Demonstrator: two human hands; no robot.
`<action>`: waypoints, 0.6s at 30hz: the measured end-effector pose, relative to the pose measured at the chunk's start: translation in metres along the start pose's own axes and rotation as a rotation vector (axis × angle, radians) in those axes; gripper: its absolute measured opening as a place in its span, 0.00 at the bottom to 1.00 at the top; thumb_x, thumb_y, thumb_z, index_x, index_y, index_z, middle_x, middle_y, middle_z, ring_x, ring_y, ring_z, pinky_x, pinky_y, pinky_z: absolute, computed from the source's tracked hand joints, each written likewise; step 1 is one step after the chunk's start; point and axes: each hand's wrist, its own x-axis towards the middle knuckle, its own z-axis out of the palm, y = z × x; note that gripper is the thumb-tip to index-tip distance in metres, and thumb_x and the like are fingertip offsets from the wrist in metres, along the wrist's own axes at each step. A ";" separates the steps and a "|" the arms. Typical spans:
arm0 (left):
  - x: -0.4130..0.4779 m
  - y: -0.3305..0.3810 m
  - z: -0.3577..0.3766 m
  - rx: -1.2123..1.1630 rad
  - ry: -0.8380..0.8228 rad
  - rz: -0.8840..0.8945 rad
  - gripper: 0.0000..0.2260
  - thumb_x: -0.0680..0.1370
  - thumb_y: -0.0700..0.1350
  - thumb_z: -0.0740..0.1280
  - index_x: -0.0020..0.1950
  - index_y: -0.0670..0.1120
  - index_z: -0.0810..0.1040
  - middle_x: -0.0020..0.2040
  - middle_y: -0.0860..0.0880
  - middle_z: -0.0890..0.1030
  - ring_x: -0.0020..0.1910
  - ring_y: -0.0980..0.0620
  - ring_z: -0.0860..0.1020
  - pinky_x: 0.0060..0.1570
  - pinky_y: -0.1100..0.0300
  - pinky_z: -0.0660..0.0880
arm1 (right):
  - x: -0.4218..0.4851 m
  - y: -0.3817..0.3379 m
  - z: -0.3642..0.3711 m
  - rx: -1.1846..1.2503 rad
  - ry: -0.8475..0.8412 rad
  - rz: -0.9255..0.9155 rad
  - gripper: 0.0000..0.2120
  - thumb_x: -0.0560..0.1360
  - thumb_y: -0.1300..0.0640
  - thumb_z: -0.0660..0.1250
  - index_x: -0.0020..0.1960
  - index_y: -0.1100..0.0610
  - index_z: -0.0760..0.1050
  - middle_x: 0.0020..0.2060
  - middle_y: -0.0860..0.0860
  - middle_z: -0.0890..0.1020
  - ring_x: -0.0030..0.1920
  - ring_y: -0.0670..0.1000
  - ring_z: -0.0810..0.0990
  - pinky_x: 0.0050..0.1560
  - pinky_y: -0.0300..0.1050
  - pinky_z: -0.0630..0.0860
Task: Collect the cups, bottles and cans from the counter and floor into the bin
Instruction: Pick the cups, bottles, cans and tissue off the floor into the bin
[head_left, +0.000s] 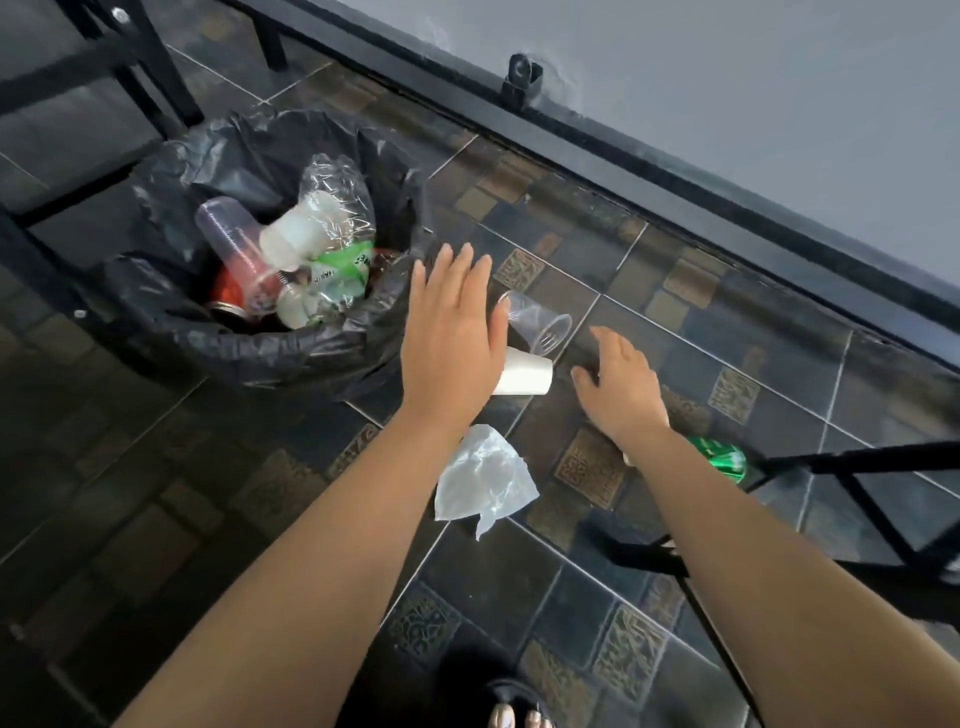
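Hands both empty. Left hand (451, 332) at frame centre, fingers spread flat, grasping nothing; its edge overlaps a white paper cup (523, 377) lying on its side on the tile floor (519, 587). Clear plastic cup (540, 323) also on its side, just above the white one. Right hand (621, 382) just right of both cups, fingers loosely curled, no grasp. Green can (721, 459) lies right of centre behind the right wrist. Bin (270, 343) with black liner, upper left, holds cups, bottles, cans. Crumpled plastic bag (480, 480) between forearms.
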 end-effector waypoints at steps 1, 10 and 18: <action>-0.005 0.003 0.011 0.003 -0.048 0.007 0.20 0.82 0.47 0.60 0.72 0.40 0.71 0.73 0.41 0.70 0.75 0.41 0.64 0.76 0.44 0.55 | 0.002 0.005 0.002 -0.009 -0.005 0.021 0.26 0.79 0.53 0.63 0.75 0.55 0.62 0.73 0.54 0.68 0.69 0.60 0.68 0.69 0.58 0.66; -0.020 -0.016 0.100 0.149 -0.615 0.023 0.33 0.79 0.56 0.65 0.80 0.47 0.55 0.80 0.44 0.55 0.79 0.43 0.52 0.76 0.45 0.49 | 0.035 0.042 0.039 -0.101 -0.145 0.298 0.34 0.77 0.51 0.65 0.78 0.50 0.54 0.77 0.56 0.58 0.73 0.63 0.61 0.70 0.60 0.61; -0.011 -0.026 0.133 0.321 -0.690 0.092 0.34 0.76 0.50 0.70 0.78 0.50 0.57 0.77 0.44 0.63 0.78 0.43 0.55 0.76 0.44 0.49 | 0.052 0.056 0.066 -0.175 -0.277 0.333 0.32 0.77 0.61 0.63 0.77 0.44 0.58 0.77 0.56 0.55 0.69 0.64 0.65 0.66 0.57 0.67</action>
